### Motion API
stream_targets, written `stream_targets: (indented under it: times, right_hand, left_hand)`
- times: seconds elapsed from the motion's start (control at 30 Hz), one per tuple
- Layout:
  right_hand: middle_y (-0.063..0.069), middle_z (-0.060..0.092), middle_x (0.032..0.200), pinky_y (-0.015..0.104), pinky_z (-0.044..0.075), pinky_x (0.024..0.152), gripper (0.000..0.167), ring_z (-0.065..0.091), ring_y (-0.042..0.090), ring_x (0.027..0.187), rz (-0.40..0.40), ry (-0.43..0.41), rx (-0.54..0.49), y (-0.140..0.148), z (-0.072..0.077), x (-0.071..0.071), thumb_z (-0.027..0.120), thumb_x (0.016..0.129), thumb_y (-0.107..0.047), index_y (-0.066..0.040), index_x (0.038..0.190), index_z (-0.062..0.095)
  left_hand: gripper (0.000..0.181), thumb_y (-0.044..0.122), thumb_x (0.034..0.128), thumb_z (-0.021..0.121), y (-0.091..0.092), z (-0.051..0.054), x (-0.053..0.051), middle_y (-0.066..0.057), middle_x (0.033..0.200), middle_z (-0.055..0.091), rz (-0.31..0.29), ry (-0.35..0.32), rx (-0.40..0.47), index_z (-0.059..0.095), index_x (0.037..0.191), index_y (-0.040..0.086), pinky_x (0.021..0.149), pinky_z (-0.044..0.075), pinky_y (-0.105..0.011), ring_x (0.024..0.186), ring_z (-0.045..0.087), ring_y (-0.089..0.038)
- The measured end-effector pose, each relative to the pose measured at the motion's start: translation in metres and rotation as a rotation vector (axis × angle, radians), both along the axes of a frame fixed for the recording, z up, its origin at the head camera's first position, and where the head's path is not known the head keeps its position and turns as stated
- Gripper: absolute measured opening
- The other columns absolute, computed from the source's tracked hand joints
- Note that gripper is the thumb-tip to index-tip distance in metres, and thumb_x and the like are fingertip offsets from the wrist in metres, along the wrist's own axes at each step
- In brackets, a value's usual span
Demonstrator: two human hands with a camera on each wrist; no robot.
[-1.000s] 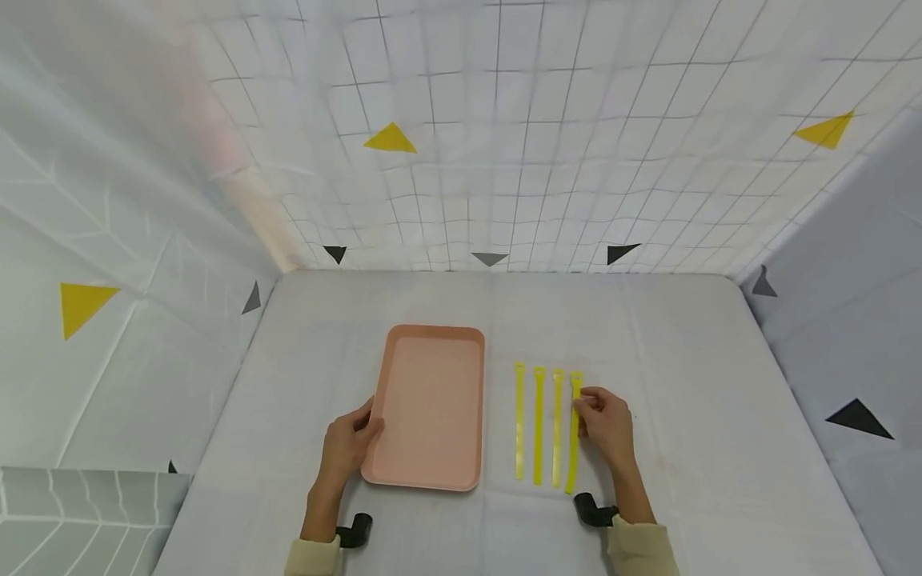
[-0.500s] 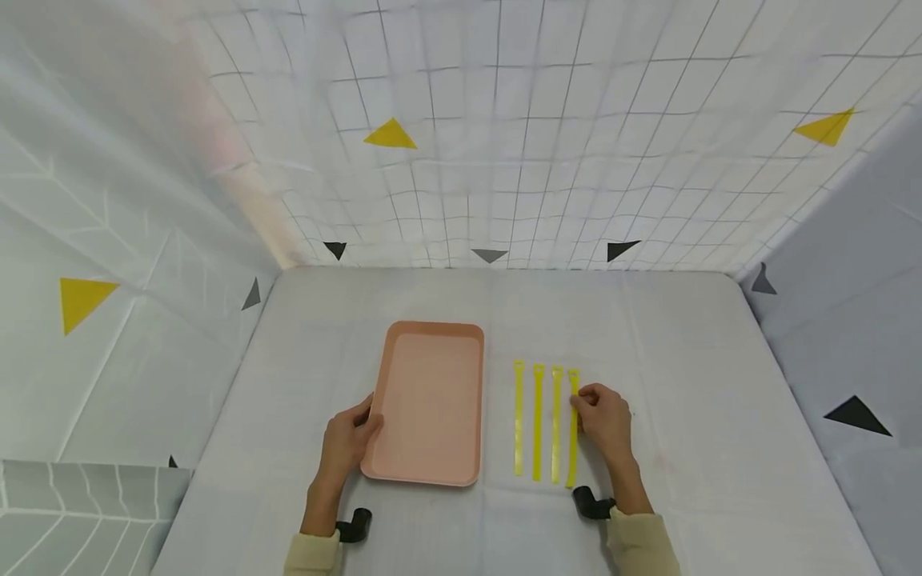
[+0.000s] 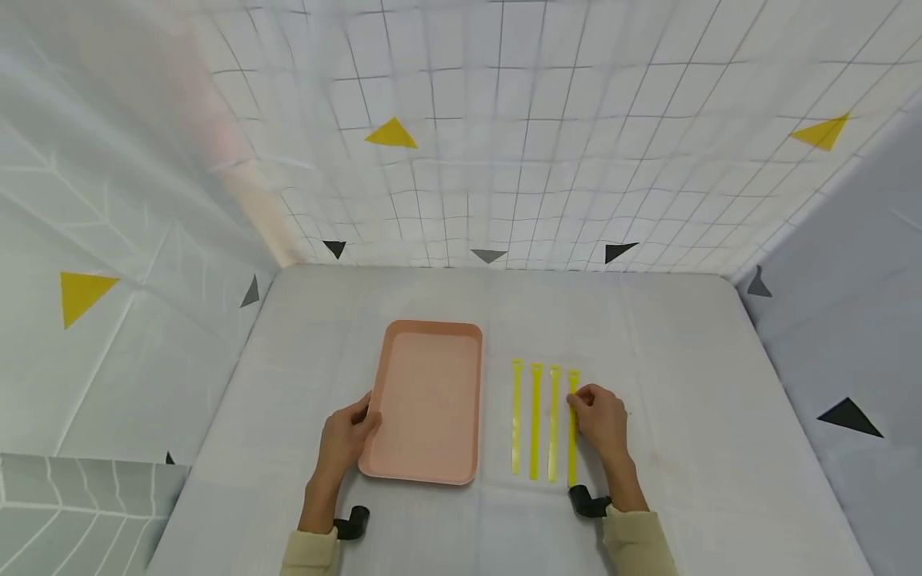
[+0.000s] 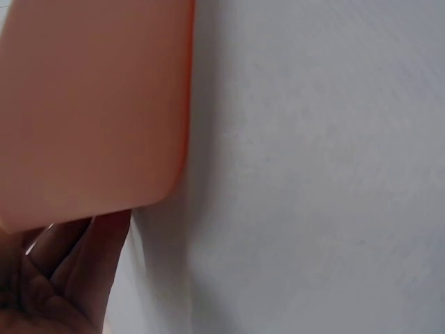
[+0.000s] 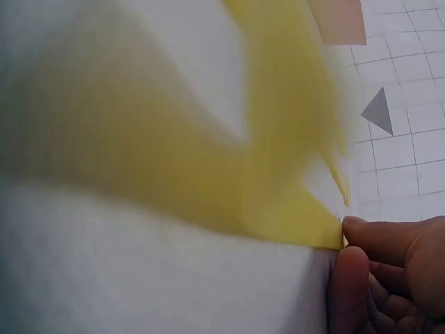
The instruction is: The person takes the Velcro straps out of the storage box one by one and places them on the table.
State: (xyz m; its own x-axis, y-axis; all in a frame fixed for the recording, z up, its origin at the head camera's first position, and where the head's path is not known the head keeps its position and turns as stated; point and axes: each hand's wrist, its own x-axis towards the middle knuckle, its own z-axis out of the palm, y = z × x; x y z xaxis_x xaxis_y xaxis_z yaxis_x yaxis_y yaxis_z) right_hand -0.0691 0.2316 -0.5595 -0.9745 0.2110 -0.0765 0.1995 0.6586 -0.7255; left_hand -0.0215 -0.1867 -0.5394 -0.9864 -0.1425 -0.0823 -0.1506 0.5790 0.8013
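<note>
A shallow pink tray [image 3: 421,408] is upright on the white table, left of the middle. My left hand [image 3: 344,440] grips its left edge, thumb on the rim; in the left wrist view the fingers [image 4: 108,243] reach under the tray. Several flat yellow cable ties with slotted heads, among them the leftmost cable tie [image 3: 515,420], lie in a parallel row right of the tray. My right hand [image 3: 603,420] pinches the rightmost cable tie [image 3: 572,440] below its head, between thumb and finger. In the right wrist view that tie [image 5: 316,226] runs blurred toward the camera.
Black wrist camera mounts sit near both cuffs, the left mount [image 3: 353,524] and the right mount [image 3: 589,502]. The right mount overlaps the low end of the rightmost tie in the head view. A white gridded sheet [image 3: 475,176] hangs behind the table.
The rightmost cable tie has straightened, its low end swinging slightly right, in line with the others. My right hand has shifted slightly left and keeps its pinch. The left hand and tray hardly move.
</note>
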Motion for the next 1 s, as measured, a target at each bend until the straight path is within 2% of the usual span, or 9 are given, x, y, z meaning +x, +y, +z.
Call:
stream_targets:
  times: [0.27, 0.5, 0.73, 0.9, 1.0]
  right_hand:
    - [0.007, 0.061, 0.068, 0.029, 0.043, 0.044, 0.018, 0.052, 0.016, 0.046, -0.004, -0.019, -0.027, 0.002, 0.004, 0.002, 0.065, 0.094, -0.014, 0.003, 0.096, 0.069]
    - [0.006, 0.058, 0.061, 0.029, 0.043, 0.044, 0.022, 0.052, 0.019, 0.047, 0.032, -0.037, -0.080, 0.009, 0.004, 0.010, 0.061, 0.097, -0.016, 0.003, 0.103, 0.069]
    - [0.005, 0.060, 0.065, 0.028, 0.045, 0.046, 0.024, 0.055, 0.018, 0.051, 0.029, -0.077, -0.111, 0.017, 0.000, 0.019, 0.060, 0.099, -0.020, 0.001, 0.106, 0.069]
    - [0.006, 0.061, 0.068, 0.029, 0.047, 0.048, 0.024, 0.056, 0.018, 0.053, 0.039, -0.090, -0.102, 0.021, 0.004, 0.025, 0.060, 0.099, -0.020, 0.000, 0.106, 0.069]
    - [0.006, 0.061, 0.070, 0.029, 0.047, 0.049, 0.023, 0.057, 0.018, 0.055, 0.062, -0.092, -0.084, 0.023, 0.009, 0.029, 0.060, 0.099, -0.019, 0.001, 0.105, 0.069]
  left_hand:
    - [0.050, 0.016, 0.0932, 0.069, 0.001, -0.001, -0.002, -0.022, 0.122, 0.064, -0.005, -0.015, -0.003, 0.055, 0.138, 0.001, 0.092, 0.050, -0.051, 0.113, 0.062, -0.037]
    - [0.051, 0.018, 0.0934, 0.070, 0.002, -0.002, -0.003, -0.023, 0.123, 0.064, -0.020, -0.025, 0.018, 0.055, 0.139, 0.001, 0.093, 0.049, -0.051, 0.115, 0.061, -0.038]
    - [0.052, 0.030, 0.0970, 0.065, 0.002, -0.003, -0.005, -0.021, 0.125, 0.064, -0.032, -0.025, -0.006, 0.055, 0.140, 0.002, 0.092, 0.051, -0.050, 0.114, 0.062, -0.036]
    - [0.048, 0.034, 0.1018, 0.056, 0.001, 0.000, -0.006, -0.019, 0.118, 0.068, 0.012, 0.028, -0.061, 0.056, 0.139, 0.003, 0.086, 0.053, -0.051, 0.105, 0.066, -0.036]
    - [0.047, 0.032, 0.1024, 0.055, -0.006, 0.003, -0.007, -0.019, 0.119, 0.067, 0.056, 0.087, -0.098, 0.057, 0.137, 0.001, 0.084, 0.054, -0.052, 0.104, 0.066, -0.038]
